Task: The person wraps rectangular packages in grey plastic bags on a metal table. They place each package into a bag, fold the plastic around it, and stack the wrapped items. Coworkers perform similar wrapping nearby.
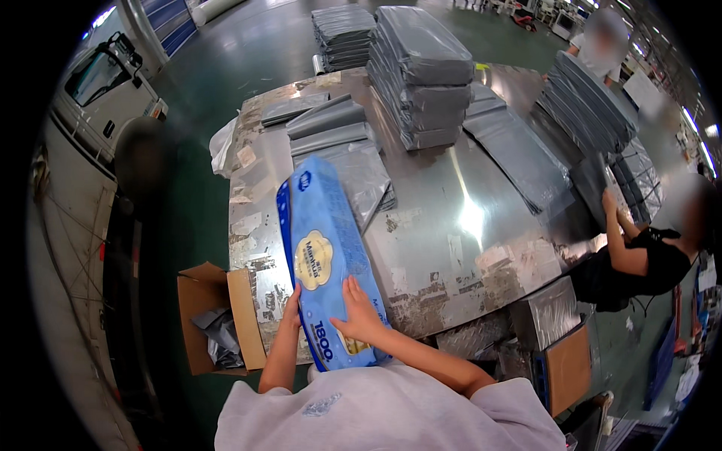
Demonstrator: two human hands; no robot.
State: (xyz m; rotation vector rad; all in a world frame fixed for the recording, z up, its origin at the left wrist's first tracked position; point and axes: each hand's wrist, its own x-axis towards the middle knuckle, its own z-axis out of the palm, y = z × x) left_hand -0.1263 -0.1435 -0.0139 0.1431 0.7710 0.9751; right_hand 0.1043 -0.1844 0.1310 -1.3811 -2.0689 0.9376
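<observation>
A long blue plastic-wrapped pack, apparently tissue paper, lies lengthwise at the near left of the metal table, its near end against my body. It has a cream flower-shaped label and a darker blue left side. My left hand grips that left side, with part of its fingers hidden. Resting on the upper face near the right edge, my right hand has its fingers together and its thumb apart; the pack is held between both hands. Just beyond its far end lie flat grey plastic bags.
A tall stack of grey bags stands on the metal table, with more flat bags to its right. An open cardboard box sits at the left edge. One person handles grey bags at right; another stands behind.
</observation>
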